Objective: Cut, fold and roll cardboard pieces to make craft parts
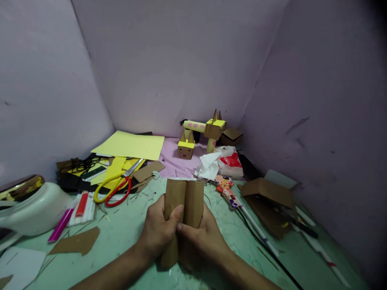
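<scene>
Two brown cardboard rolls stand side by side just above the green tabletop, in the lower middle of the view. My left hand (161,225) is wrapped round the left cardboard roll (175,195), its thumb lying across the front. Around the right cardboard roll (194,201) my right hand (204,231) is closed, with its thumb pointing in toward the seam. Both thumbs nearly meet where the rolls touch. The fingers behind the rolls are hidden, and so is part of the lower right roll.
Scissors (121,183) and yellow paper (133,146) lie at left, near markers (81,207) and a white pot (39,207). Cardboard animal figures (186,149) stand at the back. A glue gun (228,193) with its cable and an open cardboard box (267,191) are at right.
</scene>
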Available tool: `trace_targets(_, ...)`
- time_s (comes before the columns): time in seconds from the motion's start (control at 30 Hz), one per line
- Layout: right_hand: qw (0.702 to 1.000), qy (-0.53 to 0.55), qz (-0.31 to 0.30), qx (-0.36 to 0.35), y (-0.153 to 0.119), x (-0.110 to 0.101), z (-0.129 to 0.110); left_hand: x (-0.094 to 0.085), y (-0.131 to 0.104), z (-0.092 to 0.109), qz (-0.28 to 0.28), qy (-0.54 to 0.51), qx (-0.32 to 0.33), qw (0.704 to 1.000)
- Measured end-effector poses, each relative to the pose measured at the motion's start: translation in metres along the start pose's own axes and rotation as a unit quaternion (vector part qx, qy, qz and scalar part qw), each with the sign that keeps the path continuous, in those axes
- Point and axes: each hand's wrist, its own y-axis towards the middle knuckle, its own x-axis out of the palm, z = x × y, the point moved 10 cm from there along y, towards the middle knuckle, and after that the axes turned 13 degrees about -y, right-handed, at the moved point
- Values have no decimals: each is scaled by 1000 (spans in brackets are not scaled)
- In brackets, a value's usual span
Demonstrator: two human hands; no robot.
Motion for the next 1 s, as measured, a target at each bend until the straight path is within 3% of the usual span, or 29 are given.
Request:
trace_targets(0.3, 1000, -9, -8, -19, -1, -2, -8, -1, -4, 6, -6, -15, 21, 1000)
trace_targets(0.57, 1000, -7, -12, -18, 0, 0, -11, 1, -4, 3, -10, -10, 3, 1000)
trace_targets(0.77, 990, -135, 43, 5, 3, -18, -10, -6, -1, 4, 10, 16, -4, 1000)
trace_targets(1.0, 979, -192, 68, -8, -1, -25, -26, -10, -7, 16, 29, 30, 64, 997)
